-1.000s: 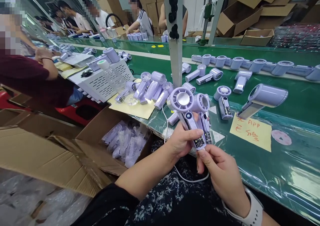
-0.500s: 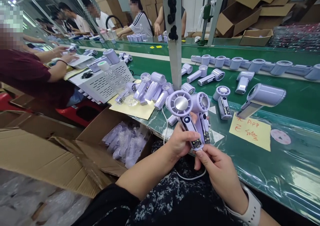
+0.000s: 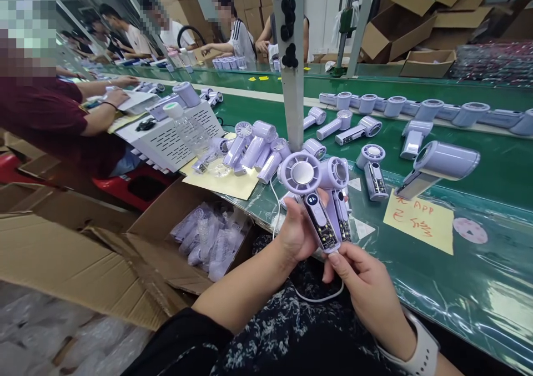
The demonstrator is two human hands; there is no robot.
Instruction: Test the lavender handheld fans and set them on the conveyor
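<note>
A lavender handheld fan is in my left hand, its round head up and its handle showing a lit display and an exposed circuit board. My left thumb is raised off the handle's front while the fingers are behind it. My right hand pinches the white cable at the handle's bottom end; the plug itself is hidden by the fingers. Just behind stands a second fan with its board also exposed. More fans lie on the bench, including one to the right and a cluster to the left.
A metal post rises behind the fans. A yellow note lies at the right under a large fan. An open carton of wrapped parts is at the lower left. A co-worker in maroon sits at the left.
My left thumb has lifted off the fan's handle, uncovering more of the board. The number on the display has changed. Parts on the green belt have shifted slightly right.
</note>
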